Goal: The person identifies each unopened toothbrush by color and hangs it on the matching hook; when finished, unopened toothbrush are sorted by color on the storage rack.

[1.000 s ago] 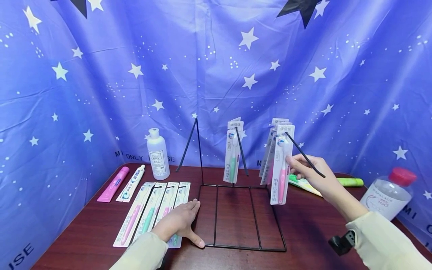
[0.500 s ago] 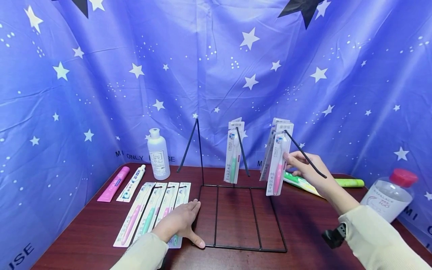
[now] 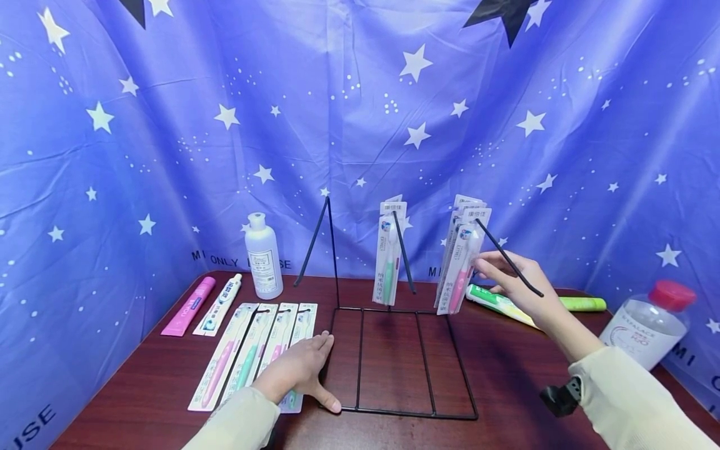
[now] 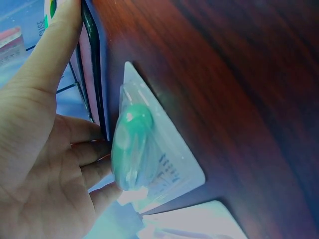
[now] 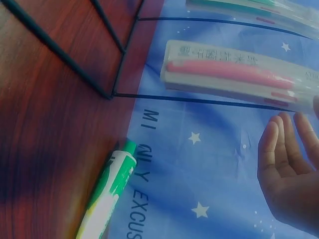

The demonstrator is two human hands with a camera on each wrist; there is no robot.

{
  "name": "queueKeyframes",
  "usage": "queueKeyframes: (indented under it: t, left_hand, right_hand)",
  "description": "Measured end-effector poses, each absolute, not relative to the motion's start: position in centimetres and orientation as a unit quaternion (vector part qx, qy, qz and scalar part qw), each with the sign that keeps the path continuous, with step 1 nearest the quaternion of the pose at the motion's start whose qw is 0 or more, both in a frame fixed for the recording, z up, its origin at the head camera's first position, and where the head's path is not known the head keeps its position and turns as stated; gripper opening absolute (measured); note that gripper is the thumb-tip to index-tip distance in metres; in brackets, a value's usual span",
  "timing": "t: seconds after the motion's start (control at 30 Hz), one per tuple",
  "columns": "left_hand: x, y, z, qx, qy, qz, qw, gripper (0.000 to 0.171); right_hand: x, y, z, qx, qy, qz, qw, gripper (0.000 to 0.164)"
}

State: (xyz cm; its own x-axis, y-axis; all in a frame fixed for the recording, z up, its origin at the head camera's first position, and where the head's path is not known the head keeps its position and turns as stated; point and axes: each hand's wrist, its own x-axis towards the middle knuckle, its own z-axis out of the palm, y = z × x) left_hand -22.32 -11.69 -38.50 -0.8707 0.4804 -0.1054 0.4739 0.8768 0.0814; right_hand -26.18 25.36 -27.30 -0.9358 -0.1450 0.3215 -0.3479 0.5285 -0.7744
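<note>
My left hand (image 3: 298, 369) lies with thumb and fingers spread on the left side of the black wire rack (image 3: 432, 375). In the left wrist view its fingers are stretched, beside a packaged green toothbrush (image 4: 134, 139) on the table. My right hand (image 3: 520, 281) is at the rack's right hook, fingers extended, at the edge of a packaged pink toothbrush (image 3: 462, 269). That package hangs slightly tilted on the hook, in front of others. In the right wrist view the fingers (image 5: 284, 144) stand just off the package; the thumb is mostly cut off.
Packaged green toothbrushes (image 3: 388, 262) hang on the middle hook; the left hook (image 3: 311, 250) is bare. Several packaged toothbrushes (image 3: 222, 356) lie at left. Around stand or lie a pink tube (image 3: 190, 306), toothpaste (image 3: 219, 305), a white bottle (image 3: 263, 262), green tubes (image 3: 500, 304) and a red-capped bottle (image 3: 647, 331).
The front pink toothbrush package has moved back along the right hook towards those behind it, and its lower end has swung left. The right hand has shifted slightly; the left stays put.
</note>
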Motion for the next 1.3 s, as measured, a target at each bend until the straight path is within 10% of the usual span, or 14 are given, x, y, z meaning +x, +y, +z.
queueKeyframes:
  t: [0.5,1.3]
  left_hand:
    - [-22.3,-11.8,-38.3,0.249,0.966,0.031,0.065,0.122]
    - [-22.5,-11.8,-38.5,0.239,0.968,0.03,0.073,0.123]
  right_hand:
    - [-22.5,26.3,-32.7,0.183,-0.907,0.368,0.093,0.029]
    - [-19.4,25.3,-39.4,0.234,-0.929,0.284,-0.049,0.079]
